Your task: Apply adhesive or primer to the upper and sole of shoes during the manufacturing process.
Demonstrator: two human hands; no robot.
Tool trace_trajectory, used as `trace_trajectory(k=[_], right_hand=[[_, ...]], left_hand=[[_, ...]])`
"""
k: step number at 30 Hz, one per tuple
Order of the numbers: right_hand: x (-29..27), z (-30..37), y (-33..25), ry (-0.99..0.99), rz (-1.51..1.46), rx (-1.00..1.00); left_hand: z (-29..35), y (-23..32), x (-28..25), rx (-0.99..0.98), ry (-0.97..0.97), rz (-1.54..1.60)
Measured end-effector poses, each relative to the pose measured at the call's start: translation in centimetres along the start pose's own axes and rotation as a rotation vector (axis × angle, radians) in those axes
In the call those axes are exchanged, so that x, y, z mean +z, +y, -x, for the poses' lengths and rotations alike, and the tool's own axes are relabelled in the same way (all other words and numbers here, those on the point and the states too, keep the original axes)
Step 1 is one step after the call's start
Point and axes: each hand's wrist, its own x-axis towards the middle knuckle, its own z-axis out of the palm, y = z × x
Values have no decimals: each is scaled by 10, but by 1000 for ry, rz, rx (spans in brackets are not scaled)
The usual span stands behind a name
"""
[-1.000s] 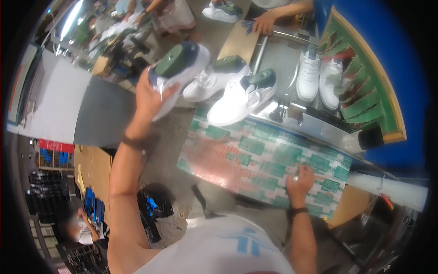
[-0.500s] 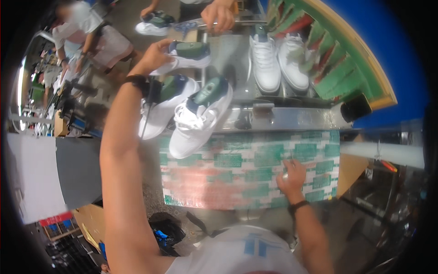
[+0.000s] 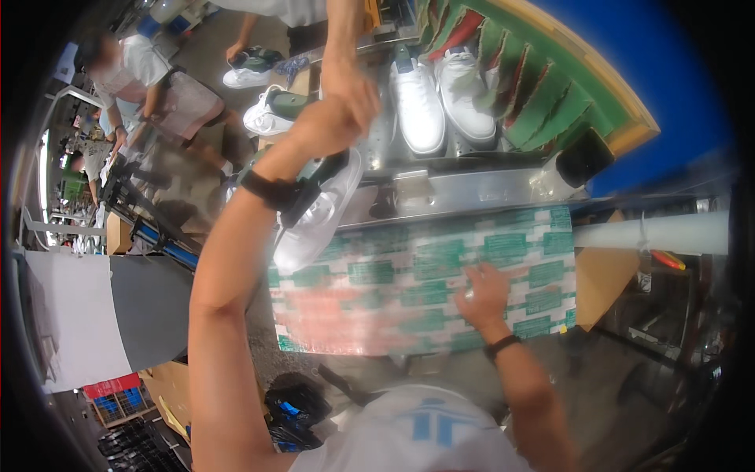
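Note:
My left hand (image 3: 326, 126) reaches across a metal conveyor; its fingers are blurred and overlap a co-worker's hand (image 3: 355, 88), so what they hold, if anything, is unclear. Beside it sits a white shoe (image 3: 266, 119) with a dark green lining. Under my left wrist a white shoe (image 3: 308, 234) leans over the near edge, partly covered by my arm. My right hand (image 3: 486, 297) is low over a bench top (image 3: 425, 318) with a green-and-white patterned cover. Its fingers are curled round something small and pale that I cannot make out.
Two white laced shoes (image 3: 418, 106) stand on the conveyor, before a green slit curtain (image 3: 543, 98) in a wooden frame. A dark roller end (image 3: 583, 157) juts out at right. Another shoe (image 3: 248, 75) is at a co-worker's hand. A person (image 3: 145, 71) stands far left.
My left hand has left the green-lined shoe and moved right, to the co-worker's hand, which has come lower. My right hand stays over the bench. The whole view has shifted slightly.

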Motion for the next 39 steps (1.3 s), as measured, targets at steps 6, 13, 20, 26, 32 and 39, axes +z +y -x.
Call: trace_trajectory(k=[6,13,20,26,32,39], right_hand=[[5,0,2,45,-50,-2],[7,1,9,22,-74,2],[7,-6,0,41,-96,-28],[9,-7,2,53,-99,5],[4,-2,6,63,-77,18],[9,6,7,43,-160,14]], left_hand=[[35,148,65,254,77,20],[-78,117,147,128,864,133],[-199,-52,148,-401,566,687],[-195,-90,148,-419,215,297],[-128,17,92,-263,377,1310],[84,101,111,-147,469,1419]])
